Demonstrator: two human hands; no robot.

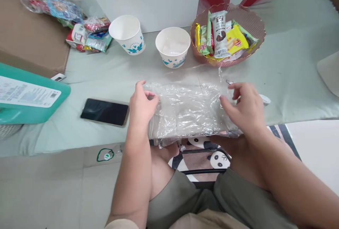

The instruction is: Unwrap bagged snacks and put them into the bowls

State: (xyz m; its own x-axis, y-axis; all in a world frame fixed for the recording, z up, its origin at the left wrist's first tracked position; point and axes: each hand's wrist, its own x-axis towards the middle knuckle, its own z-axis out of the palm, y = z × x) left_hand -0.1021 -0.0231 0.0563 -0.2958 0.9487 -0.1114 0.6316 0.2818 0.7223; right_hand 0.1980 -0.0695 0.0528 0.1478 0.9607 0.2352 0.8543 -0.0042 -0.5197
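A crinkled sheet of clear plastic film [189,110] lies flat at the table's front edge, its near side hanging slightly over. My left hand [143,103] rests at the film's left edge, fingers bent and apart. On the opposite side, my right hand [245,107] is at the film's right edge, with a gap between thumb and curled forefinger. Neither hand shows a firm grip. A small metal piece [229,82] is by the right fingertips, and a white object [265,99] is partly hidden behind that hand.
Behind the film stand two paper cups [173,59] [134,40] and a pink bowl [254,50] of wrapped snacks. Left are a phone [104,112], a green jug [53,88] and a heap of packets [92,40]. A white box [148,3] backs the table [291,63].
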